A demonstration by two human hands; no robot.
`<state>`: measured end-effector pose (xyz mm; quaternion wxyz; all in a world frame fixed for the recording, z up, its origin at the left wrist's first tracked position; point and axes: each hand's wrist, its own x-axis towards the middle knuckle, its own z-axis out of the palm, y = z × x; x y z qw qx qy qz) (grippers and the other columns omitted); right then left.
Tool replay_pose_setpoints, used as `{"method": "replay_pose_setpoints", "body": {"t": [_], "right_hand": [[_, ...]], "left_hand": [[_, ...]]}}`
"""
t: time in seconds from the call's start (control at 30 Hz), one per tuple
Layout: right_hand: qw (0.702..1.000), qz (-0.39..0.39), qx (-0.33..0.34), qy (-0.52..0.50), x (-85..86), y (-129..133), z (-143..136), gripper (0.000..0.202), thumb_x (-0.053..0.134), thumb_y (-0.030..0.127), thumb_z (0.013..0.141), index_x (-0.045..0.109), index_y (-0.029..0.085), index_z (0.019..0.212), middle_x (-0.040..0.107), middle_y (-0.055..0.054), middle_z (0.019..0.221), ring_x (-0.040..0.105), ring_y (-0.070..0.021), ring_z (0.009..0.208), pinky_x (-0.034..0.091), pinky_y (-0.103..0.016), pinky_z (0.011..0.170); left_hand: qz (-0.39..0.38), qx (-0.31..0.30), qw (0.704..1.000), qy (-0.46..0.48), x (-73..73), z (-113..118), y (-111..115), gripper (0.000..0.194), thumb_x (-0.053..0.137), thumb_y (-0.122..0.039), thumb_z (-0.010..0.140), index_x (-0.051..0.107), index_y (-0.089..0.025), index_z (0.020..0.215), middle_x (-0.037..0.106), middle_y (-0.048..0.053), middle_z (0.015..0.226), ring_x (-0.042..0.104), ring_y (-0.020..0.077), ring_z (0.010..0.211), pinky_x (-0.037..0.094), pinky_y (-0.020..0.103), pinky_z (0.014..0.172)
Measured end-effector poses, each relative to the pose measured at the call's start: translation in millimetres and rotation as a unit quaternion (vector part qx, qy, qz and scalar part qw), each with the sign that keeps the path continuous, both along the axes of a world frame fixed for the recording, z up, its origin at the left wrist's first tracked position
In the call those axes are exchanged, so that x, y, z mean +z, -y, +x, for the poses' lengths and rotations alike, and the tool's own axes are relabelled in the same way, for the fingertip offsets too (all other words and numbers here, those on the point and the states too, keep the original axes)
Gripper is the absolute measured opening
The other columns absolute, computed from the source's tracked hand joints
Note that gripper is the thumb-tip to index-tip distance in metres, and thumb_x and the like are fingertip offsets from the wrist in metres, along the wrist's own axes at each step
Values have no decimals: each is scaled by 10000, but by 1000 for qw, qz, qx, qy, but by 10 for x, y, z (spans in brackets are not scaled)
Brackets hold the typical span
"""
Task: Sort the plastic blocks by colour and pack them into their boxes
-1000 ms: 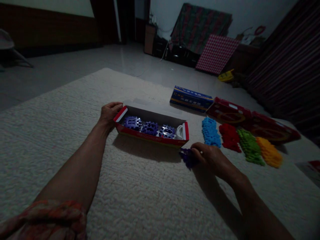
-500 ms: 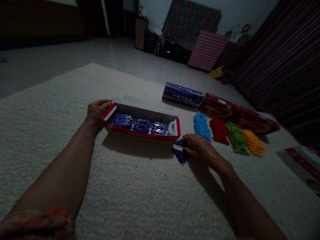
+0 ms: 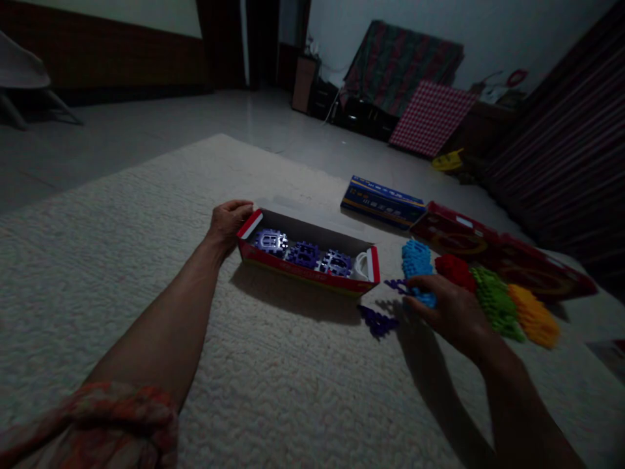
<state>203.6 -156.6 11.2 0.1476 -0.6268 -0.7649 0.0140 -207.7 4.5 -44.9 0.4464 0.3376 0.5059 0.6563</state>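
Note:
My left hand (image 3: 228, 225) is closed on the left end of a long open red box (image 3: 312, 273). Inside the box lie several purple toothed building pieces (image 3: 303, 255), with a white cord (image 3: 361, 266) at the right end. To the right of the box, my right hand (image 3: 449, 312) pinches a small purple toothed piece (image 3: 396, 285) just above the bedding. Below it, a dark purple triangular piece (image 3: 378, 322) lies on the quilted cover (image 3: 273, 384). Behind the right fingers is a pile of light blue pieces (image 3: 416, 256), partly hidden.
Piles of red pieces (image 3: 455, 270), green pieces (image 3: 495, 303) and orange pieces (image 3: 533, 316) lie to the right. Behind them stand a blue box (image 3: 383, 203) and dark red boxes (image 3: 459, 234). A pale chair (image 3: 24, 65) is at far left.
My right hand has lifted a purple piece off the cover and away from the triangular one, which stays there. My left hand keeps hold of the box. The whole view has shifted.

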Motion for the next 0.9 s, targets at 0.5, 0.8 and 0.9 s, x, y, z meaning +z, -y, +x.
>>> {"method": "replay_pose_setpoints", "body": {"t": [0.5, 0.8, 0.9], "right_hand": [[987, -19, 157, -20, 375, -674, -1640, 156, 715, 233, 827, 711, 175, 971, 713, -88, 954, 666, -207, 849, 518, -338, 782], [988, -47, 146, -21, 240, -841, -1647, 159, 751, 251, 804, 709, 181, 940, 711, -92, 950, 658, -222, 832, 505, -351, 758], [986, -19, 160, -39, 266, -834, -1622, 129, 748, 248, 801, 695, 187, 903, 703, -75, 913, 648, -202, 800, 496, -335, 743]], "left_hand": [[7, -28, 998, 49, -55, -32, -60, 237, 756, -214, 568, 702, -127, 782, 641, 32, 637, 556, 132, 543, 462, 270, 551], [15, -37, 998, 46, -128, -55, -121, 275, 761, -247, 569, 712, -118, 806, 660, 34, 646, 578, 136, 560, 461, 262, 554], [19, -37, 998, 46, -132, -55, -123, 272, 768, -254, 565, 711, -124, 797, 665, 29, 646, 588, 142, 569, 472, 265, 560]]}}
